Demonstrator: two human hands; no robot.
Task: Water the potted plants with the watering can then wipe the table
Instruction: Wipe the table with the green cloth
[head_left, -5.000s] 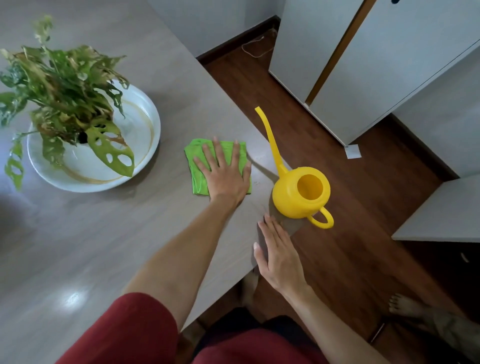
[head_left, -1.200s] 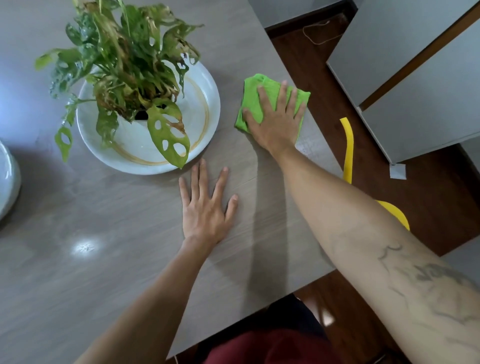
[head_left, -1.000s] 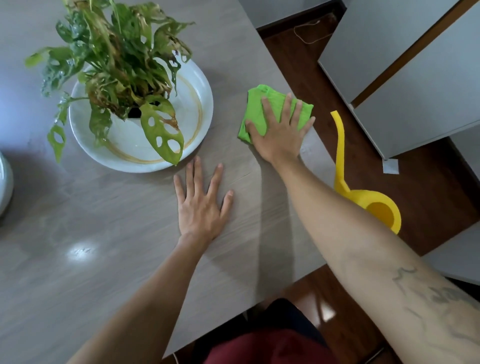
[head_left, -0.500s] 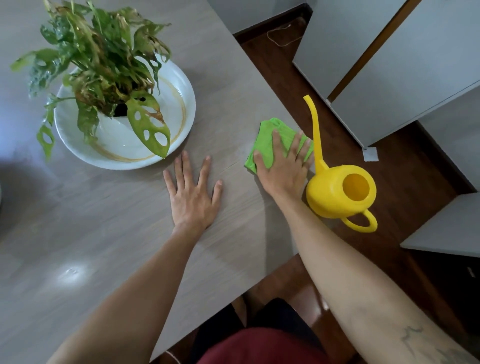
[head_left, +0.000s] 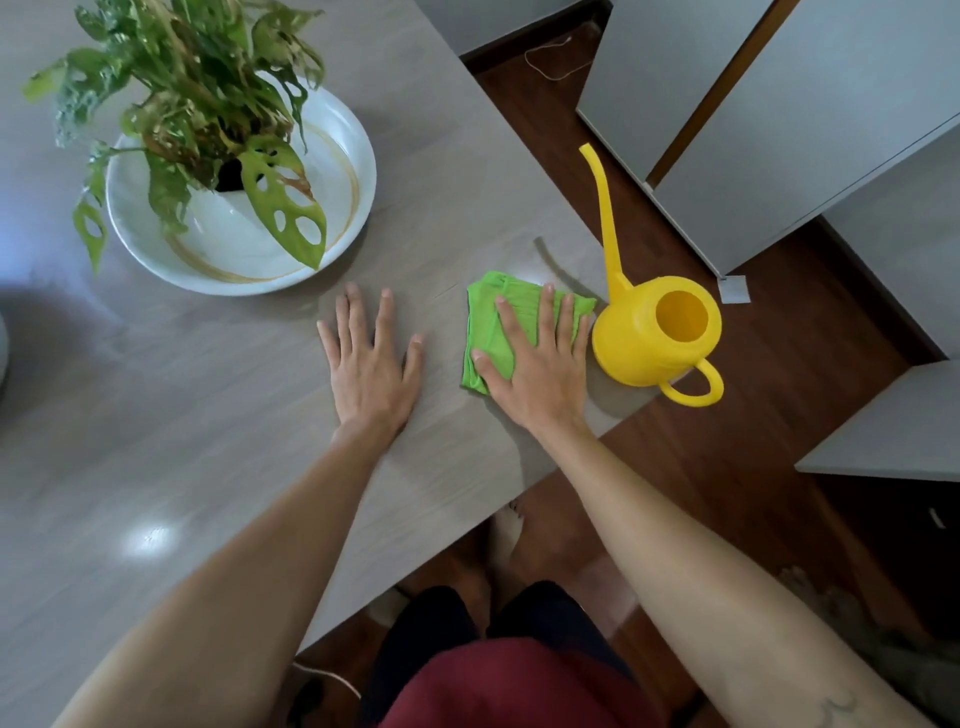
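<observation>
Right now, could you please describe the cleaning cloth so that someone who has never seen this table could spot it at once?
Start at the grey wood-grain table and go to its right-hand corner, where the yellow plastic watering can stands. Just left of the can, the folded bright green cloth lies flat under the right hand. It is the only soft, flat green thing there; the leafy plant stands in a white bowl.

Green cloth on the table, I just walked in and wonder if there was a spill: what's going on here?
A person is wiping the table. The right hand presses the green cloth flat near the edge, beside the yellow watering can. The left hand rests flat on the bare tabletop. The potted plant sits in a white dish.
</observation>
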